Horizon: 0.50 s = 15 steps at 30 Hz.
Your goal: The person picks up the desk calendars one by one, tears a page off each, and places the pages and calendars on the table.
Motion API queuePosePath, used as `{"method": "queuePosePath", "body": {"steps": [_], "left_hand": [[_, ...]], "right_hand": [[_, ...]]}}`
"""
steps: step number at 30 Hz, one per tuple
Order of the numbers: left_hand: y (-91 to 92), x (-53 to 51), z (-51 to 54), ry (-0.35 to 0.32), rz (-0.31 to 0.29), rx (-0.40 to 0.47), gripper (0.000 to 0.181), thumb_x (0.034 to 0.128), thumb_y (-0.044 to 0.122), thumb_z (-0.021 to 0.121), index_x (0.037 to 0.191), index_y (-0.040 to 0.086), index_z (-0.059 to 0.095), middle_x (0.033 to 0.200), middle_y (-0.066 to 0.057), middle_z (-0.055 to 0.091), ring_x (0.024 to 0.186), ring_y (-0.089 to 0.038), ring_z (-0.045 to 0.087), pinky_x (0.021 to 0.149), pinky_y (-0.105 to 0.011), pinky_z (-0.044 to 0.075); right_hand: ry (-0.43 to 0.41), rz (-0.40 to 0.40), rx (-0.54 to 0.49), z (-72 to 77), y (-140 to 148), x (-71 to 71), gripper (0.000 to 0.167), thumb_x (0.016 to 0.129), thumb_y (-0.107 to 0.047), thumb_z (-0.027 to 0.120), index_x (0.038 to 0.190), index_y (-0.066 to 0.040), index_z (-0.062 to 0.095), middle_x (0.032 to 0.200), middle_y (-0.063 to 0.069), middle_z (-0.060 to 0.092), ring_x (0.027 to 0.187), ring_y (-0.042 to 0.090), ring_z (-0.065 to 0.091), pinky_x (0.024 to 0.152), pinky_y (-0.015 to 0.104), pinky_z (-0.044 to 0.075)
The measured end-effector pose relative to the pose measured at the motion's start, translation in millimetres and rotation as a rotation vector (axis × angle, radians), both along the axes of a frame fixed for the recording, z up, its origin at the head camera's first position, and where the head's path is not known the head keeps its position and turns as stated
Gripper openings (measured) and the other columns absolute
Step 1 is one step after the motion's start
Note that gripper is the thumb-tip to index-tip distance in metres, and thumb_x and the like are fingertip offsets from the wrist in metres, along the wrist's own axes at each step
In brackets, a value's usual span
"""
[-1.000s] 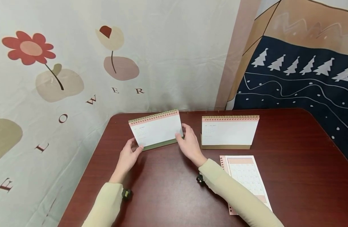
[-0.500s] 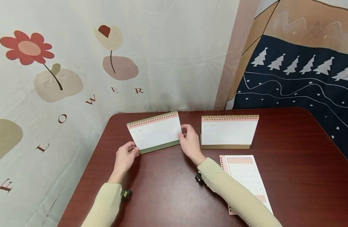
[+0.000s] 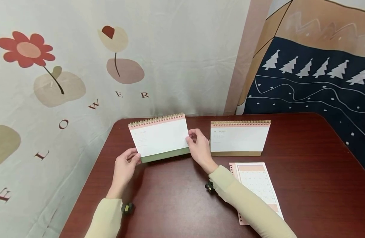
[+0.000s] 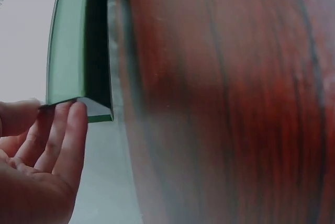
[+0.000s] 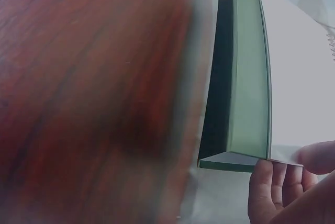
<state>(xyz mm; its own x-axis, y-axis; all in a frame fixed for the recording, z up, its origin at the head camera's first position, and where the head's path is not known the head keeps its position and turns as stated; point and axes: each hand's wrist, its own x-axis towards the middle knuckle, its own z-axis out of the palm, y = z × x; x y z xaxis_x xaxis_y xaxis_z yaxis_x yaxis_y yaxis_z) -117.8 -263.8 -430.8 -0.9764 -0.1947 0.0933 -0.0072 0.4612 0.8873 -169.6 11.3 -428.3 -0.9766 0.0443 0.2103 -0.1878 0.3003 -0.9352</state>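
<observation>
Between the two hands is a spiral-bound desk calendar (image 3: 161, 137) with white pages, a pink top strip and a green stand, tilted so its left end sits lower. My left hand (image 3: 124, 167) pinches its lower left corner, thumb on the front and fingers behind. At the right edge my right hand (image 3: 198, 147) grips it the same way. Both wrist views show the green base (image 4: 68, 41) from below, its underside hollow and dark. In the right wrist view, the thumb (image 5: 316, 157) presses on the white page.
A second desk calendar (image 3: 239, 138) with a tan base stands upright to the right. Nearer lies a flat calendar pad (image 3: 255, 185) with pink edging, partly under the right sleeve. The dark red wooden table (image 3: 170, 205) meets a printed cloth backdrop (image 3: 182, 66) behind.
The green-based calendar has shifted slightly left and tipped back, showing more of its green base. My left hand has moved left and a little down with it; the right hand keeps its hold.
</observation>
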Motion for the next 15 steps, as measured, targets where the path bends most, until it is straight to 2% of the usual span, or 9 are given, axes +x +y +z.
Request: {"method": "queuePosePath", "body": {"steps": [7,15], "left_hand": [[-0.3,14.9,13.7,0.091,-0.002,0.118,0.027,0.1007,0.001,0.064,0.125,-0.009,0.066,0.100,-0.019,0.072,0.074,-0.005,0.068,0.074,-0.027,0.060],[4.9,25.4,27.8,0.104,-0.068,0.223,0.031,0.1014,0.001,0.063,0.130,-0.011,0.062,0.097,0.011,0.073,0.085,-0.004,0.069,0.076,-0.027,0.060]], "right_hand": [[0.035,0.046,-0.030,20.6,7.9,9.2,0.015,0.098,-0.005,0.065,0.113,0.000,0.065,0.103,0.012,0.068,0.094,0.025,0.067,0.089,0.038,0.053],[0.034,0.083,-0.069,44.4,22.1,15.9,0.019,0.098,-0.004,0.065,0.115,0.003,0.065,0.105,0.016,0.067,0.096,0.029,0.064,0.089,0.039,0.051]]}}
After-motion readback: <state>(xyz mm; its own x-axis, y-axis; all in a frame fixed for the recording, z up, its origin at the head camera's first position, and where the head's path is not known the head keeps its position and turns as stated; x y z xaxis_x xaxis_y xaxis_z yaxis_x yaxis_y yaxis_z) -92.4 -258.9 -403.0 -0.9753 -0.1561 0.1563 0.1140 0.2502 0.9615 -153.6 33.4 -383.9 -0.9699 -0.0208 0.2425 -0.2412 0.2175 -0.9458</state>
